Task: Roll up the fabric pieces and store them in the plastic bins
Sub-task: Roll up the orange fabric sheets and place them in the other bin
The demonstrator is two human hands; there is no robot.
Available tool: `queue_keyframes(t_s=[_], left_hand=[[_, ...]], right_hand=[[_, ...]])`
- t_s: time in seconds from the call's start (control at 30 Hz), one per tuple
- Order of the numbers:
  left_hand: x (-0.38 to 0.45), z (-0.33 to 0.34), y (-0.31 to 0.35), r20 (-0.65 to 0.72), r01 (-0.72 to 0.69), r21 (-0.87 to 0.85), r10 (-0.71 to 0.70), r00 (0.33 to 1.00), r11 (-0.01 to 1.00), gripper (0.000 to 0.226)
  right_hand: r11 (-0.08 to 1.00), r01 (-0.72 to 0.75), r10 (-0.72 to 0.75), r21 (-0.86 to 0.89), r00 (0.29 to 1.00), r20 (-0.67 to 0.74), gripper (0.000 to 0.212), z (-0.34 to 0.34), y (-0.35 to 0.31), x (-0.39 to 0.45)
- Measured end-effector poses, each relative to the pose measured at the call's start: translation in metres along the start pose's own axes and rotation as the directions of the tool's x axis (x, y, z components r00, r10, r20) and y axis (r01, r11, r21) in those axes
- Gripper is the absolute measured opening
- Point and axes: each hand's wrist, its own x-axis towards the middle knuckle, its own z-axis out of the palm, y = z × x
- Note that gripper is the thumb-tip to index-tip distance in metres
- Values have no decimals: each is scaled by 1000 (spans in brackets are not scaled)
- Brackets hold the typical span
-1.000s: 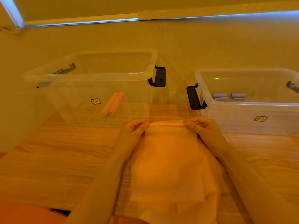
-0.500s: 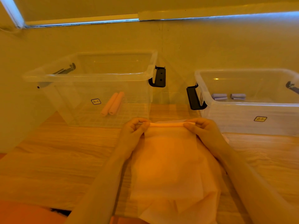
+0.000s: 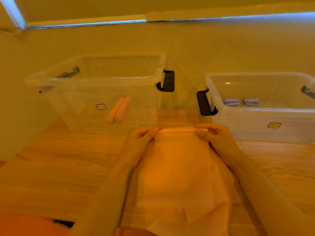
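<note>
The thin, pale orange sheet of fabric [image 3: 177,171] lies flat on the light wooden table [image 3: 68,167] straight in front of you, on top of more loose fabric of the same colour, and its far edge is turned over into a narrow, tight roll [image 3: 176,131] lying crosswise between your hands. Your left hand [image 3: 141,138] pinches the left end of that roll between curled fingers and thumb, and your right hand [image 3: 214,137] pinches the right end the same way; neither hand holds anything else. By the look of it you are at the very start of the rolling step for this piece, with nearly all of the sheet unrolled. The next move calls for turning both ends evenly toward you, so the roll stays straight and tight and does not cone or drag up the sheets beneath. Beyond your hands, the clear plastic bin on the left [image 3: 95,79] already holds two orange fabric rolls [image 3: 119,109], so this one most likely belongs there; the clear plastic bin on the right [image 3: 260,109] holds small grey-lilac rolls [image 3: 240,101].
</note>
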Motion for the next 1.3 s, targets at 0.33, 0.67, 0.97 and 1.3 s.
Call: queue_keyframes(t_s=[0.33, 0.67, 0.97, 1.3], left_hand=[[2, -1, -4, -35, -34, 101, 37, 999, 994, 11], [0, -3, 0, -12, -52, 156, 54, 998, 986, 11], [-1, 0, 1, -32, 20, 14, -19, 999, 1000, 14], [1, -1, -1, -52, -22, 125, 29, 998, 992, 10]], right_hand=[[997, 48, -47, -52, 999, 15, 9, 3, -1, -2], [998, -32, 28, 57, 997, 66, 17, 3, -6, -5], [998, -37, 36, 42, 999, 25, 18, 2, -5, -3], [1000, 12, -12, 4, 999, 39, 12, 4, -5, -5]])
